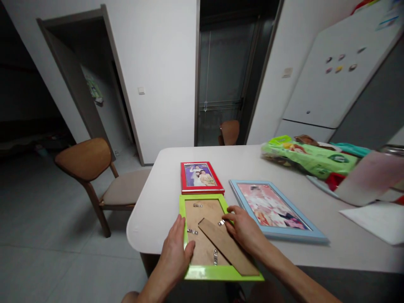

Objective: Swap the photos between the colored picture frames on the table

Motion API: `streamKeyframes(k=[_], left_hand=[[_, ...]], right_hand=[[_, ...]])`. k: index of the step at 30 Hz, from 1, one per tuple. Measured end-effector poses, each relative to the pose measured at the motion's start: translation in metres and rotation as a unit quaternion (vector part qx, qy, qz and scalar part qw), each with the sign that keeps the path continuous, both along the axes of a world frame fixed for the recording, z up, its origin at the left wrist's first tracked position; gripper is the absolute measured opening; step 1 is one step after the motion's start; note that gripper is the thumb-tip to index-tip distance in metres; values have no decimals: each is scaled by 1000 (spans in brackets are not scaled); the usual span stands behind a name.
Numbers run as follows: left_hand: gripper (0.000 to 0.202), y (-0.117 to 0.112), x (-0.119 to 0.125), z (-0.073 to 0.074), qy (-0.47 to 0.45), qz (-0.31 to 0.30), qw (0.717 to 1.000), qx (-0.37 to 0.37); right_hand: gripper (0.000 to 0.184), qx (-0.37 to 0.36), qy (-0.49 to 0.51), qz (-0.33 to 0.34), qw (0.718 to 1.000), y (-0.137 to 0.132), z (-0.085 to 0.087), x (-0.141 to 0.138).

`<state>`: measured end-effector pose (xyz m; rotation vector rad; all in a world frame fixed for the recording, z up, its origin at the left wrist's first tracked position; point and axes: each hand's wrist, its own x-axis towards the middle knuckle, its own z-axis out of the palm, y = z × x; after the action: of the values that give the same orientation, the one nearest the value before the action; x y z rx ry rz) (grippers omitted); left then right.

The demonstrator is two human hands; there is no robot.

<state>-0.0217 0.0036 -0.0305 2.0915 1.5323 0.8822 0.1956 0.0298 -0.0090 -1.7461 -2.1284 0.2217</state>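
Observation:
A lime-green picture frame (208, 272) lies face down at the table's near edge, its brown backing board (205, 208) upward. Small metal clips (192, 231) sit around the board, and a brown stand leg (229, 247) runs slantwise over it. My left hand (175, 244) grips the frame's left side, thumb over the backing and fingers along the outer edge. On the right side, my right hand (244, 227) has its fingers bent together at another metal clip (221, 222), touching the frame. Part of that clip is hidden by the fingertips.
Beyond the green frame lies a red picture frame (182, 179), photo up. A blue picture frame (277, 232) is to the right. Farther right are a green package (315, 160), a pinkish jar (368, 179) and white paper (378, 221). A wooden chair (83, 160) stands left of the white table (154, 202).

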Motion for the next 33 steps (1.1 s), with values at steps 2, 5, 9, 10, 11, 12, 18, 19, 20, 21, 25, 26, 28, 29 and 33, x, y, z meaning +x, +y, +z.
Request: streamKeyframes(k=[2,5,9,10,11,12,18,19,20,21,25,26,28,29,33], left_hand=[[56,-1,0,-2,-12,0,1000,1],[57,-3,1,-2,-12,1,1000,0],[58,-3,1,-1,-1,-2,1000,1],[58,-3,1,-2,2,-1,1000,2],[58,-3,1,-2,3,0,1000,3],[57,-2,1,-2,4,1,1000,3],[54,-1,2,-4,-1,-1,1000,8],[54,-1,2,-5,0,-2,1000,9],[55,-1,2,-5,0,-3,1000,10],[55,-1,2,-5,0,-2,1000,11],[54,-2,2,-4,2,-1,1000,16],[54,-3,2,-3,4,0,1000,16],[54,-3,2,-3,7,-1,1000,16],[55,-3,2,-2,7,-1,1000,15],[57,-3,0,-3,1,0,1000,13]], right_hand=[[27,7,-5,-5,1000,2,-1,0],[26,20,-24,-11,999,0,1,-4],[25,57,-8,37,998,-9,7,-27],[25,52,8,65,996,-10,8,-36],[24,43,23,92,995,-12,10,-45],[24,31,34,115,992,-12,11,-54],[20,21,26,127,991,-7,11,-82],[20,26,28,123,992,-6,10,-82],[20,28,32,120,992,-6,10,-82],[19,29,35,118,992,-6,9,-82],[16,40,41,99,993,-3,6,-85],[16,41,42,93,994,-2,5,-86],[15,32,56,97,993,1,5,-85],[15,27,69,106,992,2,6,-83],[21,9,129,149,980,-5,16,-57]])
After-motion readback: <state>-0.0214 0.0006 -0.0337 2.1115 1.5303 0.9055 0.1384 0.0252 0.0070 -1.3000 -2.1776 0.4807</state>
